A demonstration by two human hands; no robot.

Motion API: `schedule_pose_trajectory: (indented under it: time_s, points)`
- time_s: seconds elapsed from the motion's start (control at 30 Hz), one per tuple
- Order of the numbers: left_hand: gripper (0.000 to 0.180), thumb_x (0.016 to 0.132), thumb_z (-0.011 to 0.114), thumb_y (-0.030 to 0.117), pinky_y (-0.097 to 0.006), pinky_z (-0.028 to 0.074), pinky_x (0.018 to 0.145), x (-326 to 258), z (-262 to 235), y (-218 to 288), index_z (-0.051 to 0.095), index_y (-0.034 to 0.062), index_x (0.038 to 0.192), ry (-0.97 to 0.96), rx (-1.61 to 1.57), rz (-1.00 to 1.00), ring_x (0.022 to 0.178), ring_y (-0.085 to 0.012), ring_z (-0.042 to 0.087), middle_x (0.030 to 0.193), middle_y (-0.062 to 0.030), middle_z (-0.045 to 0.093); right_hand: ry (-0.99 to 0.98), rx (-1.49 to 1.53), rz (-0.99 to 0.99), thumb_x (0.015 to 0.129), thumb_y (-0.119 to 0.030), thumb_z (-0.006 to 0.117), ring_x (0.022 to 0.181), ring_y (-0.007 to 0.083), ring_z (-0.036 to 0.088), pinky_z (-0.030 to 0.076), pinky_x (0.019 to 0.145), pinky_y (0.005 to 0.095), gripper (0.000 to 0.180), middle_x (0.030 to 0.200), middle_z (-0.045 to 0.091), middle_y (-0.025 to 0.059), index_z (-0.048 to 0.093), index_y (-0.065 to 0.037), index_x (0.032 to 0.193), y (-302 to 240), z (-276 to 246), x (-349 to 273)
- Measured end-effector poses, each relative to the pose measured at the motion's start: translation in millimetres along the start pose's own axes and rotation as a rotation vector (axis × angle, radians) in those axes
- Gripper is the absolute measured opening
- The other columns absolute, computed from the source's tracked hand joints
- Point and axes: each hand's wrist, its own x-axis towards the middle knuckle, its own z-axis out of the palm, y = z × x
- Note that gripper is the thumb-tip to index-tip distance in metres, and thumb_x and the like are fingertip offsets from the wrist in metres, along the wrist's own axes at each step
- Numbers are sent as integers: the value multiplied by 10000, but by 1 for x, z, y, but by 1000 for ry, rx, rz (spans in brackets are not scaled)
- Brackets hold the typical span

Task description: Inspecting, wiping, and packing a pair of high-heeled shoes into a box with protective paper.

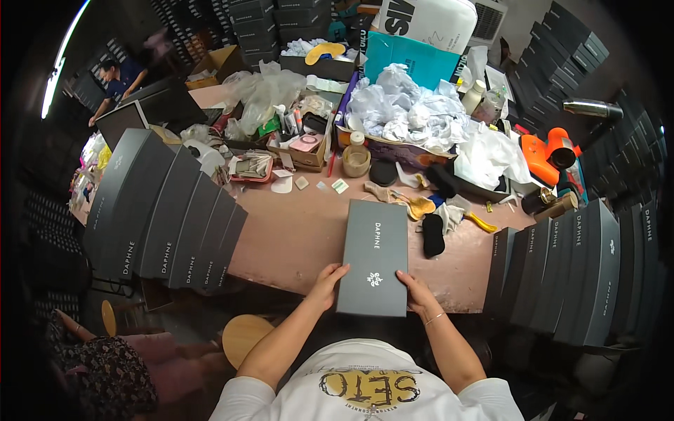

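A dark grey shoebox (373,256) with its lid on lies at the front edge of the pinkish table (288,242), its near end reaching past that edge. My left hand (329,283) grips its left side, with the thumb on the lid's edge. On the opposite side my right hand (417,289) holds the box in the same way. The fingers of both hands are mostly hidden beside and under it. Just beyond the box lie a yellow sponge or cloth (421,208) and a black oblong pad (433,235).
Stacks of grey shoeboxes (151,210) stand at left, with more shoeboxes (562,266) at right. A carton of crumpled white paper (407,105), a jar (356,160) and an orange heat gun or dryer (551,151) line the back. Two people appear at left, one seated nearby.
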Motion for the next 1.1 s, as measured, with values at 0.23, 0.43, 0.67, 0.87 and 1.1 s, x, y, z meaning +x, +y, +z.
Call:
schedule_pose_trajectory:
  time_s: [0.23, 0.43, 0.67, 0.87, 1.1]
  points:
    - [733, 918, 504, 530, -500, 201, 1103, -11, -83, 84, 278, 101, 1467, -101, 49, 185, 1349, -283, 344, 1473, -196, 329, -216, -706, -313, 941, -345, 548, 827, 297, 599, 469, 758, 387, 426, 983, 601, 240, 506, 47, 1101, -13, 130, -38]
    - [726, 804, 711, 207, -449, 320, 1061, 40, -133, 120, 351, 0, 1399, 84, 1249, 653, 1308, -387, 372, 1379, -285, 387, 140, -1125, -788, 807, -136, 663, 1061, 417, 558, 457, 914, 441, 465, 1160, 576, 258, 514, 30, 1216, 12, 109, -11]
    - [412, 847, 585, 350, -554, 260, 1070, 45, 21, 25, 609, 41, 1118, -660, 1736, 1006, 1277, -300, 416, 1225, -154, 545, 383, -1382, -627, 774, -71, 586, 982, 412, 576, 473, 830, 465, 505, 1111, 585, 233, 484, -1, 1264, -27, 73, -3]
    - [384, 823, 612, 427, -530, 173, 1116, 46, -5, -9, 666, 86, 990, -676, 1862, 996, 1110, -239, 488, 1014, -93, 585, 343, -1709, -549, 766, -178, 655, 1096, 352, 549, 390, 971, 497, 667, 1258, 525, 174, 391, -92, 1372, -20, 76, 41]
    - [420, 812, 613, 460, -520, 139, 1131, 41, -5, -14, 669, 81, 984, -564, 1836, 913, 1141, -250, 480, 984, -101, 582, 254, -1745, -327, 775, -258, 625, 953, 325, 619, 358, 974, 538, 684, 959, 644, 149, 385, -118, 1399, -32, 73, 79]
